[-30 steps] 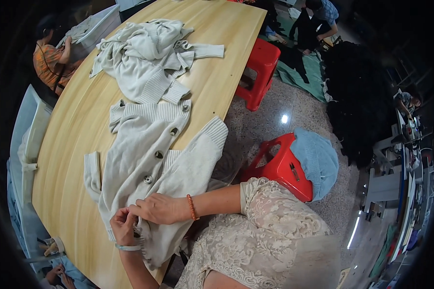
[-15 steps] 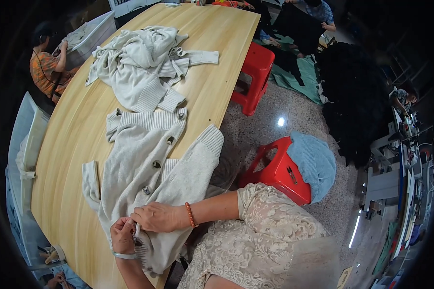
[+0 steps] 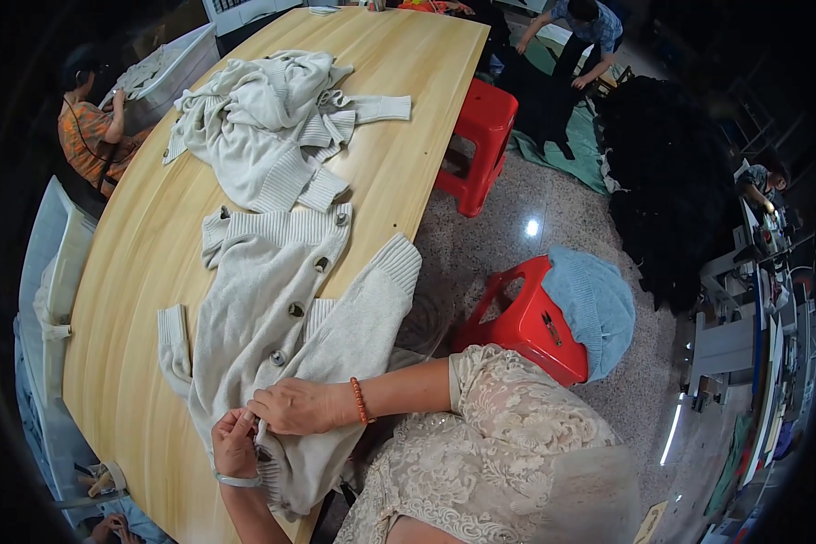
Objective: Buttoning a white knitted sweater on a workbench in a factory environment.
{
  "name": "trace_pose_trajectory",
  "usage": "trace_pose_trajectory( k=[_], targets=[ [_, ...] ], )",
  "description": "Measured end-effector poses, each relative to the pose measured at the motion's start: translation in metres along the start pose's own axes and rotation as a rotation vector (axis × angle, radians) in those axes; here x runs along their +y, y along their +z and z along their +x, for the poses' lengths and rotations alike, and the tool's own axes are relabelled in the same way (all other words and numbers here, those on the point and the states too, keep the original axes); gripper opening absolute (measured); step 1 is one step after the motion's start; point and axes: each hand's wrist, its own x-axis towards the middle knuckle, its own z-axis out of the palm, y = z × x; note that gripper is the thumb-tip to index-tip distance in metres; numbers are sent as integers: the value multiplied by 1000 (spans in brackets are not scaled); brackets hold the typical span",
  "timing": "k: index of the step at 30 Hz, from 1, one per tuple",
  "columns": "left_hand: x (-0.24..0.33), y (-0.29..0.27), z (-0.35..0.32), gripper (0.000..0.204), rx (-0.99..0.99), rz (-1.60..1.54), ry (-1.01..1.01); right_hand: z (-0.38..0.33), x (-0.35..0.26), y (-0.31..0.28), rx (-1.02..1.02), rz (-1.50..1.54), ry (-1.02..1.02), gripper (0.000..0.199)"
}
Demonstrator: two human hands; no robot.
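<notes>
A cream knitted cardigan (image 3: 254,308) with dark buttons lies spread flat on the long wooden table (image 3: 145,263). My left hand (image 3: 234,444), with a bracelet at the wrist, pinches the cardigan's front edge near its lower hem. My right hand (image 3: 301,406), wearing an orange bead bracelet, presses and grips the same edge right beside it. One sleeve (image 3: 372,299) hangs over the table's near side.
A heap of similar cream knitwear (image 3: 272,127) lies farther along the table. Two red stools (image 3: 526,317) (image 3: 480,136) stand on the floor to the right, the nearer one with a blue cushion (image 3: 594,304). A seated person (image 3: 91,127) works at the far left, another person (image 3: 580,27) bends over dark cloth at the back.
My hands stay on the cardigan's lower front edge, the fingers shifting slightly. The view has tilted a little, so the table sits higher in the picture.
</notes>
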Motion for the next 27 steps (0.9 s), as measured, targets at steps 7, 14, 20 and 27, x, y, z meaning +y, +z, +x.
trace_pose_trajectory(
  k=[7,14,20,27],
  targets=[
    [2,4,-2,11,9,-1,-10,2,1,1,15,-19,-30,24],
    [1,6,-3,11,9,7,23,4,3,0,-32,10,-8,25],
    [1,21,-27,23,-22,232,152,0,15,2,-190,111,106,27],
    [-10,19,-32,26,40,794,540,3,16,-10,-243,232,133,26]
  ],
)
